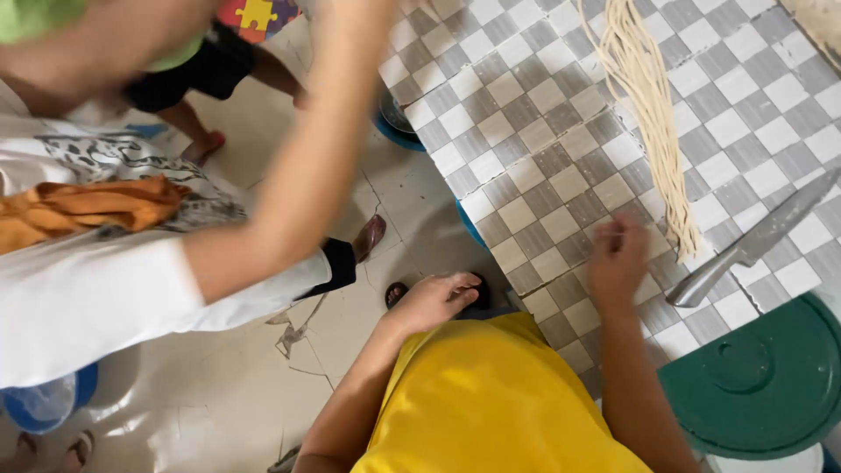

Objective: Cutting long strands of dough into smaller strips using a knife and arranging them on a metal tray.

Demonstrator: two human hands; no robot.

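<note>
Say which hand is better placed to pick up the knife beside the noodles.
Right, probably. The right hand rests on the checkered tabletop at the cut end of the noodles, with the knife lying just beyond them. The left hand hangs off the table edge, farther away.

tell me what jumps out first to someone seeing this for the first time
A long bundle of pale noodle strands runs down the grey-and-cream checkered tabletop, with the person's right hand resting on the table beside its lower end. A big metal cleaver lies just right of the strands, above a round green lid. Another person's blurred arm sweeps across the upper left, while the left hand hangs off the table's edge, empty.
</note>
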